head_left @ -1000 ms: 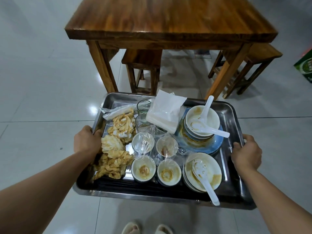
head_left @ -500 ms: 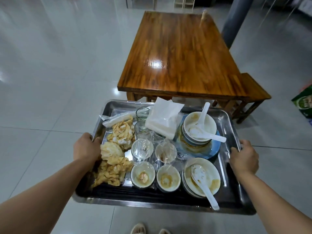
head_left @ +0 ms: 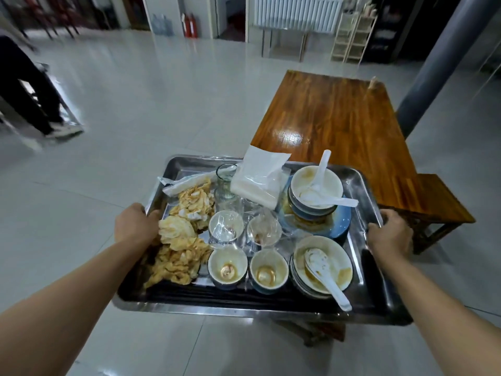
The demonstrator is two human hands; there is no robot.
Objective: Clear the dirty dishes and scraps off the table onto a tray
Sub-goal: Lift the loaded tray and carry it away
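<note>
While both hands grip it, tray [head_left: 374, 299] spans sideways.

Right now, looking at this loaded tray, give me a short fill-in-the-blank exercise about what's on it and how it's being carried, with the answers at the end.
1. The left hand and right hand each grip a side rim of the metal ____.
2. Counting every white spoon, the tray holds ____ of them.
3. The stained napkins are piled along the tray's ____ side.
4. The stacked bowls sit on a plate coloured ____.

Missing words: tray; three; left; blue
</note>
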